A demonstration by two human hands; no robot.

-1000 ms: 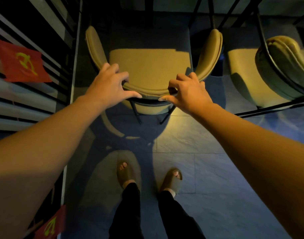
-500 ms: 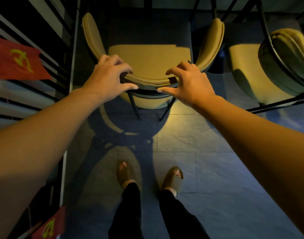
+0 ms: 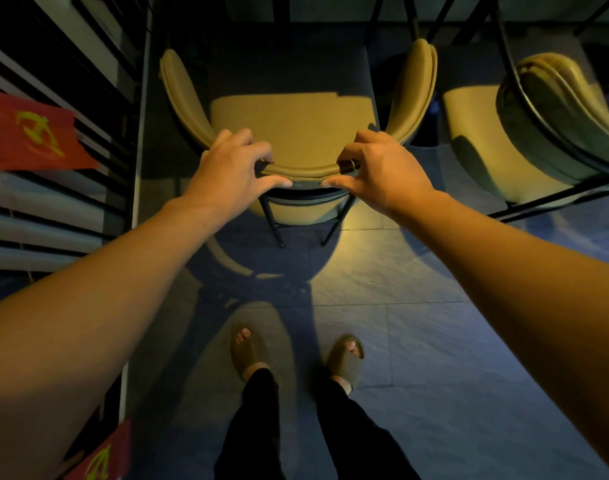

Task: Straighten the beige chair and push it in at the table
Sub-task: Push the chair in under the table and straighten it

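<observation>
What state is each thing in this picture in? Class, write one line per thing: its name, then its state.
Beige chair: upright, square-on, seat front in the table's shadow.
Left hand: fingers curled over the chair's backrest top, gripping it.
Right hand: gripping the same backrest top.
Second chair: upright, standing to the right, untouched.
Red flag: hanging on the left railing.

The chair (image 3: 292,133) stands directly beyond the person's feet, its far part under the table (image 3: 279,46). The left hand (image 3: 232,168) grips the left part of its backrest top, the right hand (image 3: 379,171) the right part. A second chair (image 3: 538,133) stands to its right, a flag (image 3: 29,133) to its left.
</observation>
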